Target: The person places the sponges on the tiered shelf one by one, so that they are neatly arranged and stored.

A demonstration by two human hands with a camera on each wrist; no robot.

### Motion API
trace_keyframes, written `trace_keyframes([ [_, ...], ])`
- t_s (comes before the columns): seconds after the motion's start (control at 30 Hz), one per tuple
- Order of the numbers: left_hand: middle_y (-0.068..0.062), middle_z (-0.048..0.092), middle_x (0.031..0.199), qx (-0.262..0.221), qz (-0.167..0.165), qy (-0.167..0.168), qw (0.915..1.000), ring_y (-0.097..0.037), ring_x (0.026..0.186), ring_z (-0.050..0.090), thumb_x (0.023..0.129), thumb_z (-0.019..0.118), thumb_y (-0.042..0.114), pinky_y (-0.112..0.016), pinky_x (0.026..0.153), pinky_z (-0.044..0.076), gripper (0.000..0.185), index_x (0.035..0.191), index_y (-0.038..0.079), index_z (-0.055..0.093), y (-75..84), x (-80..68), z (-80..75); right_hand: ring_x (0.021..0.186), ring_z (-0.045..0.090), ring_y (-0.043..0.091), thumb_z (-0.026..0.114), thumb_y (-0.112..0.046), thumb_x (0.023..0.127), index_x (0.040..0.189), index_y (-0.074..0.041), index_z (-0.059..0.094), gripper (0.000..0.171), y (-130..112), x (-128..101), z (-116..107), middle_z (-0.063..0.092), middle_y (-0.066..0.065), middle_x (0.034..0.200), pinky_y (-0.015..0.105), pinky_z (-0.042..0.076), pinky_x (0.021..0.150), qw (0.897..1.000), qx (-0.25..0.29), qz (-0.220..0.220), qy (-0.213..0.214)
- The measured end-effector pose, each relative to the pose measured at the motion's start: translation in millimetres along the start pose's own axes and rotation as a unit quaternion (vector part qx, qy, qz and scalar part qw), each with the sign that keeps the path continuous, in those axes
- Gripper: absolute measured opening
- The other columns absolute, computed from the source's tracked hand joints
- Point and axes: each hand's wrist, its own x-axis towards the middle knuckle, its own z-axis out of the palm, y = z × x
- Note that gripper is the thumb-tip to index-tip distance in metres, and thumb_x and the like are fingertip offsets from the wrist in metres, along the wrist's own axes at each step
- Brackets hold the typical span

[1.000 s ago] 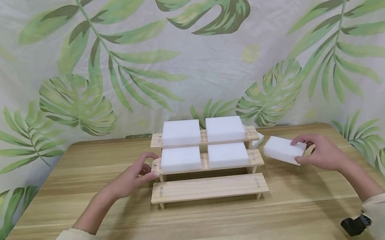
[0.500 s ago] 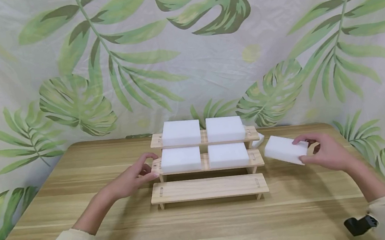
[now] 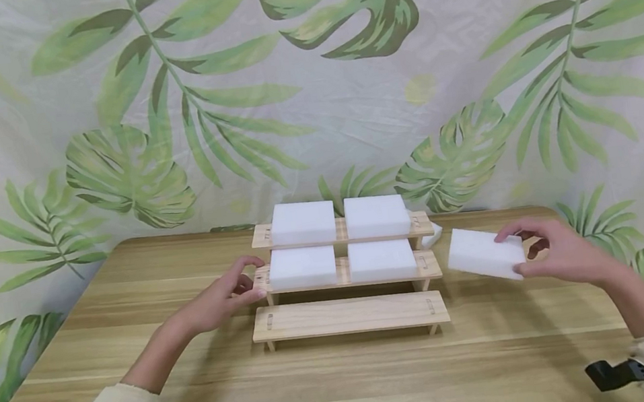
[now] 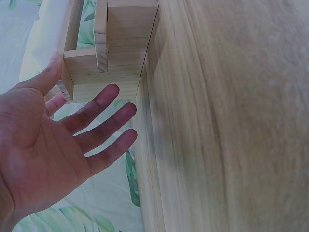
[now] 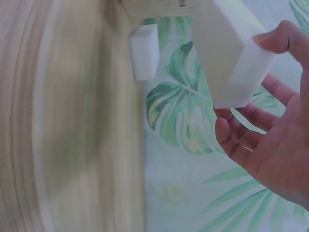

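Note:
In the head view, my right hand [image 3: 564, 252] holds a white foam block [image 3: 481, 253] by its right end, right of a three-step wooden display stand [image 3: 349, 314]. The right wrist view has the thumb on one face of this block [image 5: 241, 63] and fingers behind it. My left hand [image 3: 221, 297] pinches the left end of the middle step between thumb and index finger. Its other fingers [image 4: 106, 130] spread below in the left wrist view. Two white blocks [image 3: 303, 266] lie side by side on the middle step, and two more [image 3: 303, 222] on the top step. The lowest step is bare.
Another white block [image 3: 432, 234] lies on the table behind the stand's right end, partly hidden. The wooden table [image 3: 346, 388] reaches back to a leaf-patterned cloth [image 3: 348, 123]. Black wrist devices [image 3: 618, 374] sit by both sleeves.
My right hand has drawn the held foam block a little to the right, away from the stand. The left hand, the stand and the other blocks stay as they were.

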Motion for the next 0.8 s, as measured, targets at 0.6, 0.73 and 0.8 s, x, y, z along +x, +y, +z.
trace_keyframes([
  [0.6,-0.018,0.066,0.109,0.002,-0.003,0.0,1.0,-0.036,0.106,0.064,0.107,0.06,0.021,-0.052,0.088,0.05,0.049,0.145,0.006,0.032,0.1,-0.4,0.6,0.093,0.062,0.009,0.084,0.011,0.068,0.111,-0.007,0.069,0.049,-24.6,-3.4,-2.8,0.066,-0.011,0.114,0.023,0.053,0.072,0.995,0.03,-0.085,-0.039],
  [0.73,-0.019,0.066,0.109,0.007,-0.001,0.001,1.0,-0.034,0.106,0.064,0.107,0.06,0.021,-0.052,0.088,0.05,0.049,0.145,0.007,0.032,-1.2,-0.2,0.5,0.094,0.061,0.008,0.085,0.01,0.066,0.112,-0.007,0.069,0.051,-30.7,-1.1,0.3,0.068,-0.008,0.113,0.023,0.053,0.072,0.994,0.026,-0.101,-0.04],
  [0.8,-0.019,0.066,0.109,0.01,-0.001,0.002,0.9999,-0.033,0.105,0.064,0.107,0.06,0.021,-0.051,0.087,0.05,0.049,0.145,0.007,0.032,-1.7,-0.4,0.3,0.094,0.062,0.009,0.084,0.011,0.066,0.112,-0.009,0.069,0.053,-33.8,0.4,2.2,0.068,-0.005,0.113,0.024,0.054,0.072,0.993,0.03,-0.108,-0.044],
])
